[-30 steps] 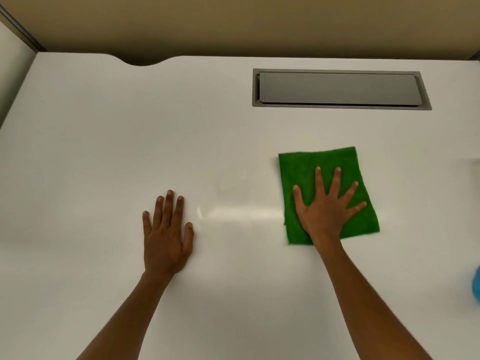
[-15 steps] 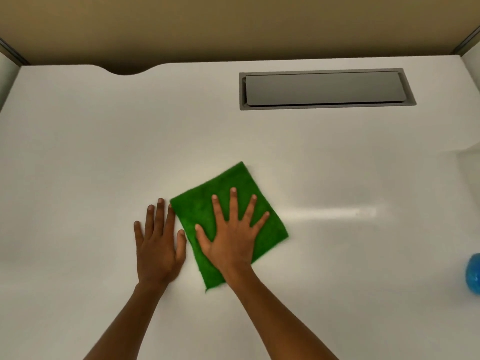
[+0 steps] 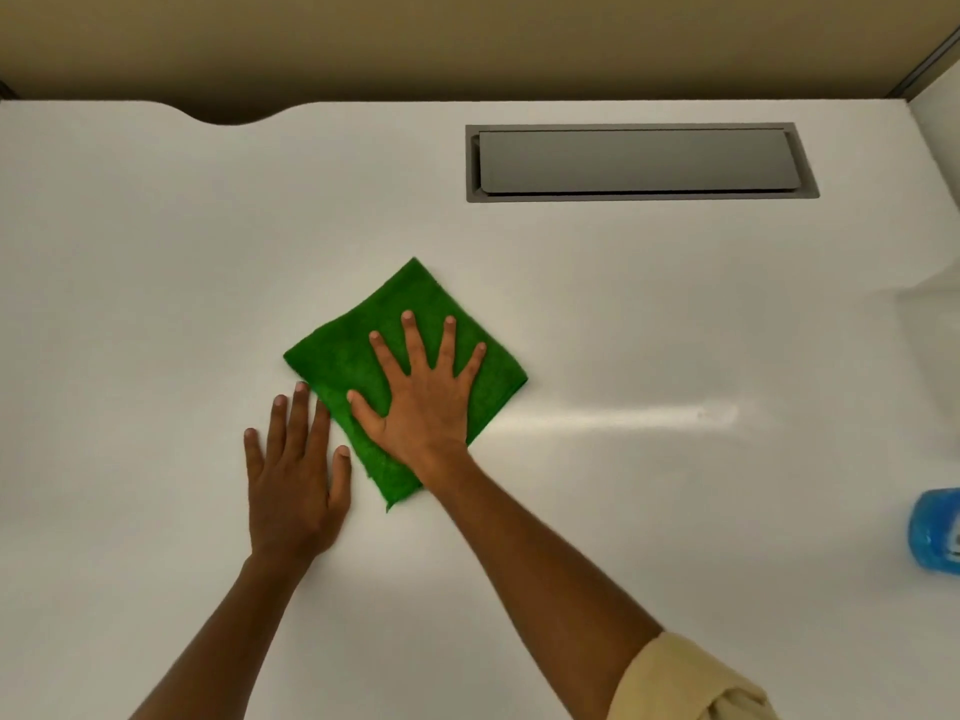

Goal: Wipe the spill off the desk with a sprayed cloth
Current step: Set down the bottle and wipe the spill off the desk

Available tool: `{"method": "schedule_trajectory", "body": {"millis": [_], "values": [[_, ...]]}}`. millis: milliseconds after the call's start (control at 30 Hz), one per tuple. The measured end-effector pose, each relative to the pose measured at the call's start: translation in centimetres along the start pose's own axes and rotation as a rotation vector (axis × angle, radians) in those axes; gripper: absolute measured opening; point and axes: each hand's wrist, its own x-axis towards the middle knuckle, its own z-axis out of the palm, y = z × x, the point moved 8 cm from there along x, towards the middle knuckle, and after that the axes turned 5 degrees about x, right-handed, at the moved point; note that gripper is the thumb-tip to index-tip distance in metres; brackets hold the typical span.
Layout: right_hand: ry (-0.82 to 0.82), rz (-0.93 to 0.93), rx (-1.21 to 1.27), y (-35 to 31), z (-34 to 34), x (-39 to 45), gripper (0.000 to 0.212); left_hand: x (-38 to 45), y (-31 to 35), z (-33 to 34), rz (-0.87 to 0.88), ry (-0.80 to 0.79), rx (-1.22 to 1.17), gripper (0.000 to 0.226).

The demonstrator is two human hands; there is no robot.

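Note:
A green cloth (image 3: 363, 350) lies flat as a diamond on the white desk (image 3: 156, 278), near its middle. My right hand (image 3: 423, 397) presses down on the cloth with the palm flat and the fingers spread. My left hand (image 3: 296, 485) rests flat on the bare desk just left of the cloth, its fingertips touching the cloth's lower left edge. A shiny pale streak (image 3: 623, 415) runs to the right from the cloth across the desk surface.
A grey recessed cable hatch (image 3: 639, 161) with its lid closed sits at the back right. A blue spray bottle (image 3: 935, 535) is partly cut off at the right edge. The desk's back edge has a curved cut-out (image 3: 234, 114). A tan wall stands behind.
My right hand slid the cloth leftwards across the desk, from right of centre to beside my left hand, turning it to a diamond. My left hand stayed put.

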Motion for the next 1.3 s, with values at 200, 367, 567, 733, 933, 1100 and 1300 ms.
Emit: {"method": "schedule_trajectory", "body": {"millis": [200, 367, 567, 733, 933, 1100, 1300], "values": [[-0.005, 0.016, 0.079, 0.4, 1.3, -9.3, 0.07, 0.1, -0.3, 0.5, 0.021, -0.022, -0.007, 0.071], [-0.013, 0.06, 0.066, 3.9, 1.0, -12.9, 0.072, 0.0, -0.1, 0.2, 0.05, -0.008, -0.027, 0.074], [0.043, 0.265, -0.009, 12.5, -1.6, -14.3, 0.076, 0.0, 0.0, 0.1, -0.024, -0.012, -0.024, 0.066], [0.091, 0.469, -0.057, 21.3, -4.2, -13.5, 0.078, -0.1, -0.1, 0.1, -0.023, -0.008, -0.02, 0.066], [0.19, 0.679, -0.051, 30.9, -7.4, -12.5, 0.076, 0.0, -0.1, 0.2, -0.029, -0.013, -0.009, 0.066], [0.24, 0.779, -0.002, 35.2, -9.3, -10.7, 0.079, 0.0, -0.1, 0.3, -0.032, -0.009, -0.014, 0.065], [0.251, 0.762, 0.035, 34.1, -10.2, -4.8, 0.084, -0.1, 0.0, 0.0, -0.035, 0.003, -0.037, 0.065]]}}
